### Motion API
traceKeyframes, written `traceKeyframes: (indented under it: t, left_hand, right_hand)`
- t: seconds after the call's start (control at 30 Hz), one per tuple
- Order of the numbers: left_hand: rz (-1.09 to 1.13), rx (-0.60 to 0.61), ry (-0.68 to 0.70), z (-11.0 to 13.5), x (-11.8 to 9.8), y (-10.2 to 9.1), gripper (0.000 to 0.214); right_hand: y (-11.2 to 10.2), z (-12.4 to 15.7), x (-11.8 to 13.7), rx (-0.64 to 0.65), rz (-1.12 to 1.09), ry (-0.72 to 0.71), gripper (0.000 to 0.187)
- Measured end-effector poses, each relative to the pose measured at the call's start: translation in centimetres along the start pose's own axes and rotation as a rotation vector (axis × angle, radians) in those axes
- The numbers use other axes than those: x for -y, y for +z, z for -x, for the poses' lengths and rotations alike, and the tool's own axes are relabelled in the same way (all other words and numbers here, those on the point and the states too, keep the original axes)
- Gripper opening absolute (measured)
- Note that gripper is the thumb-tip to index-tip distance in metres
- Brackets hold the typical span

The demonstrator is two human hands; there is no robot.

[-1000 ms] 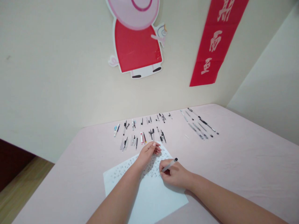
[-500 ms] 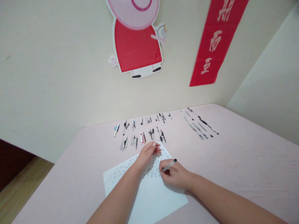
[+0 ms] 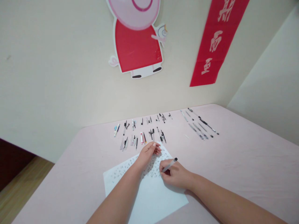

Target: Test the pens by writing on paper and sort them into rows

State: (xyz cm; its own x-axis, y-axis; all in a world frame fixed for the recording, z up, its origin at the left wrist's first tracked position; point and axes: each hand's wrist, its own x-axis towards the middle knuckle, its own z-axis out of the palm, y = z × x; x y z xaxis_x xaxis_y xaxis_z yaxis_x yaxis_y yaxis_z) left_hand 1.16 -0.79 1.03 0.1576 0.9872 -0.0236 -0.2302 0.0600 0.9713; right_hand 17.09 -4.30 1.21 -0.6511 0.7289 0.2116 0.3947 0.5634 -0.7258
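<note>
A white sheet of paper lies at an angle on the pink-covered table, with rows of small dark handwritten marks across its upper part. My right hand is closed around a pen with a clear barrel and a black end that points up and right. Its writing tip is hidden by my fingers, close to the right end of the marks. My left hand rests on the top of the sheet, fingers loosely curved and holding nothing. Part of the writing is covered by that hand and forearm.
Beyond the paper, two rows of pen parts lie in small groups. Several long pens lie slanted at the back right. A small white strip is nearby. The table meets a wall with a red banner and a cartoon cutout.
Almost nothing differs. My right hand and the pen have shifted very slightly to the right; my left hand and the paper stay in place.
</note>
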Motion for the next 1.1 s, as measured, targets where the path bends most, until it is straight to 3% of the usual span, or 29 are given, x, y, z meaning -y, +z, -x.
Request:
traceKeyframes:
  t: [0.5, 0.73, 1.1]
  left_hand:
    - [-0.015, -0.007, 0.009, 0.0, 0.0, 0.0, 0.036]
    - [0.021, -0.033, 0.008, 0.0, -0.1, 0.0, 0.034]
    - [0.032, -0.117, 0.024, -0.1, -0.2, 0.0, 0.033]
  right_hand:
    - [0.0, 0.0, 0.0, -0.011, -0.005, -0.01, 0.015]
    - [-0.4, -0.4, -0.3, -0.141, -0.08, 0.089, 0.01]
    - [-0.7, -0.8, -1.4, -0.235, -0.147, 0.091, 0.016]
